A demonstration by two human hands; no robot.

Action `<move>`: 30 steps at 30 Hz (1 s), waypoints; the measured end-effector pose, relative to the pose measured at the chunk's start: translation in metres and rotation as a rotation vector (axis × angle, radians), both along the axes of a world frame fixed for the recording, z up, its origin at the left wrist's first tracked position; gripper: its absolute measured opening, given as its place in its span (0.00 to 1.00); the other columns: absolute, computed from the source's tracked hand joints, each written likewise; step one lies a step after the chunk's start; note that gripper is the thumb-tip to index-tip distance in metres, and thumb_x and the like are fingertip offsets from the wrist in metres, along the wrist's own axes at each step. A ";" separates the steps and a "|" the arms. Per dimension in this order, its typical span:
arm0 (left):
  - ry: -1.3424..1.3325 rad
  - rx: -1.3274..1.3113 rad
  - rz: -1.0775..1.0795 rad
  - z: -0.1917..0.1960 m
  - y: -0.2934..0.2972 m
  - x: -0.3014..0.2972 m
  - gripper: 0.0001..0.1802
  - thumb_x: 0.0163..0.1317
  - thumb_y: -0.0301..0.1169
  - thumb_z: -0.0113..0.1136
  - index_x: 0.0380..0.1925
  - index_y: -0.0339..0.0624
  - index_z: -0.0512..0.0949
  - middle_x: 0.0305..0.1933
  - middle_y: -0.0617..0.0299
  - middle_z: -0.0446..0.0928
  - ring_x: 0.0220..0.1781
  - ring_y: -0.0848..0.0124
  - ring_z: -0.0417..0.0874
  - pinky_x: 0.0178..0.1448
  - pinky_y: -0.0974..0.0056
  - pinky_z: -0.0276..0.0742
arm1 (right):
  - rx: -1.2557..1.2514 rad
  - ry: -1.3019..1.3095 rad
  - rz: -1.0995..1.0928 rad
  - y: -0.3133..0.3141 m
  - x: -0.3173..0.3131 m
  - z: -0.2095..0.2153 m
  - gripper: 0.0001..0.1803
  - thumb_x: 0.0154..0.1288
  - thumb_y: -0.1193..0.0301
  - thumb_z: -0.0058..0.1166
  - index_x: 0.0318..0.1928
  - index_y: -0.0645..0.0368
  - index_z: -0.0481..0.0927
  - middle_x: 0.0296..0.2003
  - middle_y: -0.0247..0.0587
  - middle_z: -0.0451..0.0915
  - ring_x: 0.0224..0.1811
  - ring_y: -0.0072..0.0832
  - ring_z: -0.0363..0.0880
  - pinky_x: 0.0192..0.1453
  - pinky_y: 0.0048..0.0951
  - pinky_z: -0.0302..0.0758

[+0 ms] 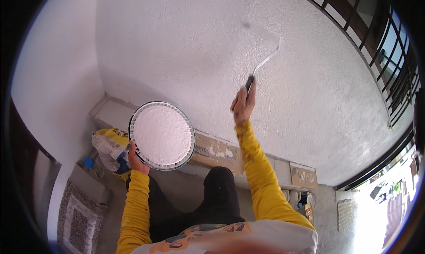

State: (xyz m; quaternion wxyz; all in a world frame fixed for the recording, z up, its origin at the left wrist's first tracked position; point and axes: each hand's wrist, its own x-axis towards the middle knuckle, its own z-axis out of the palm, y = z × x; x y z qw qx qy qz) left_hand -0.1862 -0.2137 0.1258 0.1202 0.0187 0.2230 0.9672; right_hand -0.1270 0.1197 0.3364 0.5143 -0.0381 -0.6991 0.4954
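Observation:
My left hand [138,161] grips the left edge of a round tub [193,139] with a slotted rim. Thick white paint [161,132] fills the tub almost to the rim. My raised right hand [243,104] is closed around the black handle of a paint roller [264,60]. The roller's thin metal rod bends up toward the textured white wall [190,50]. Its white head is blurred and hard to separate from the wall, so I cannot tell whether it touches. Both my forearms wear yellow sleeves.
Paint-spotted cardboard [217,153] lies on the ledge below the wall. A yellow and white bag [110,143] and a blue-capped bottle [90,163] stand at the left. A patterned mat [79,221] lies at lower left. Black window bars [380,55] border the upper right.

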 end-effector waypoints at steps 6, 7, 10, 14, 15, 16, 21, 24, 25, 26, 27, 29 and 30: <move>-0.065 -0.049 0.047 -0.004 0.000 -0.003 0.31 0.69 0.48 0.56 0.65 0.40 0.69 0.65 0.59 0.74 0.64 0.61 0.76 0.68 0.55 0.71 | -0.304 -0.031 0.192 -0.042 0.023 -0.081 0.37 0.74 0.61 0.49 0.76 0.59 0.51 0.24 0.30 0.71 0.16 0.15 0.70 0.14 0.20 0.72; -0.055 -0.047 0.048 -0.004 0.000 -0.003 0.31 0.69 0.48 0.56 0.65 0.40 0.69 0.66 0.58 0.74 0.64 0.60 0.76 0.68 0.55 0.71 | -0.264 0.016 0.195 -0.042 0.020 -0.072 0.37 0.74 0.61 0.50 0.76 0.59 0.51 0.24 0.30 0.71 0.16 0.15 0.70 0.14 0.21 0.73; -0.018 -0.030 0.035 -0.002 0.002 -0.001 0.31 0.70 0.48 0.55 0.65 0.40 0.68 0.66 0.58 0.73 0.64 0.59 0.75 0.69 0.54 0.70 | -0.141 0.206 0.249 -0.028 -0.004 -0.007 0.36 0.73 0.65 0.49 0.75 0.61 0.51 0.23 0.31 0.71 0.16 0.17 0.71 0.16 0.23 0.75; -0.021 -0.033 0.000 0.002 0.002 0.002 0.32 0.70 0.49 0.55 0.66 0.40 0.68 0.67 0.57 0.72 0.64 0.58 0.75 0.68 0.53 0.70 | -0.110 0.307 0.294 -0.009 -0.013 0.056 0.35 0.73 0.67 0.51 0.75 0.57 0.54 0.25 0.30 0.71 0.15 0.16 0.71 0.14 0.22 0.75; 0.007 -0.045 0.011 0.002 0.003 0.003 0.32 0.69 0.49 0.55 0.65 0.40 0.68 0.67 0.57 0.72 0.64 0.58 0.76 0.68 0.53 0.71 | -0.139 0.244 0.237 -0.012 -0.008 0.054 0.34 0.73 0.67 0.51 0.75 0.57 0.54 0.26 0.30 0.71 0.15 0.15 0.71 0.13 0.21 0.73; -0.029 -0.055 0.020 0.001 0.003 0.003 0.32 0.70 0.49 0.55 0.65 0.39 0.68 0.67 0.57 0.72 0.64 0.58 0.76 0.68 0.53 0.71 | -0.108 0.226 0.209 -0.014 -0.003 0.049 0.34 0.73 0.67 0.51 0.75 0.57 0.55 0.26 0.30 0.71 0.15 0.14 0.70 0.12 0.20 0.71; -0.055 -0.077 0.060 -0.004 0.004 -0.004 0.31 0.70 0.49 0.54 0.65 0.39 0.68 0.66 0.57 0.73 0.64 0.58 0.76 0.68 0.53 0.71 | -0.194 0.047 0.098 -0.010 0.009 0.026 0.35 0.72 0.63 0.54 0.74 0.55 0.58 0.28 0.33 0.74 0.15 0.15 0.71 0.13 0.21 0.74; -0.054 -0.059 0.032 -0.003 0.004 -0.002 0.31 0.70 0.49 0.54 0.65 0.39 0.68 0.66 0.57 0.73 0.64 0.58 0.75 0.69 0.53 0.70 | -0.035 0.185 0.169 0.011 -0.004 0.039 0.35 0.72 0.62 0.54 0.74 0.55 0.58 0.28 0.32 0.74 0.15 0.14 0.71 0.13 0.20 0.74; -0.054 -0.041 0.011 -0.001 0.005 -0.001 0.32 0.70 0.49 0.54 0.65 0.39 0.68 0.66 0.57 0.73 0.65 0.58 0.75 0.69 0.53 0.69 | -0.022 0.237 0.240 0.015 -0.005 0.039 0.35 0.72 0.61 0.54 0.74 0.55 0.59 0.27 0.31 0.74 0.15 0.14 0.72 0.12 0.19 0.73; -0.049 -0.025 0.000 0.000 0.005 0.001 0.32 0.70 0.49 0.53 0.65 0.39 0.68 0.67 0.57 0.72 0.65 0.58 0.74 0.69 0.53 0.69 | -0.020 0.187 0.160 0.018 -0.005 0.039 0.35 0.72 0.60 0.54 0.74 0.55 0.59 0.26 0.30 0.74 0.15 0.13 0.71 0.12 0.18 0.73; -0.015 -0.011 -0.003 0.001 0.006 0.001 0.32 0.70 0.49 0.53 0.65 0.39 0.67 0.67 0.57 0.72 0.65 0.58 0.74 0.69 0.54 0.69 | 0.037 0.178 0.120 0.018 -0.003 0.036 0.35 0.72 0.60 0.54 0.74 0.55 0.58 0.26 0.30 0.73 0.15 0.13 0.71 0.12 0.18 0.72; -0.033 -0.022 0.015 0.002 0.006 0.002 0.32 0.70 0.49 0.53 0.66 0.39 0.67 0.67 0.56 0.71 0.66 0.58 0.74 0.70 0.53 0.68 | 0.013 0.079 -0.003 0.013 0.004 0.026 0.36 0.71 0.60 0.55 0.74 0.56 0.58 0.25 0.29 0.72 0.15 0.12 0.70 0.12 0.17 0.72; -0.025 -0.031 0.030 0.002 0.006 0.002 0.33 0.70 0.50 0.53 0.66 0.38 0.67 0.68 0.56 0.71 0.66 0.58 0.73 0.70 0.53 0.68 | 0.023 0.130 0.079 0.011 0.007 0.024 0.36 0.71 0.60 0.54 0.74 0.56 0.59 0.25 0.29 0.72 0.15 0.12 0.70 0.12 0.17 0.72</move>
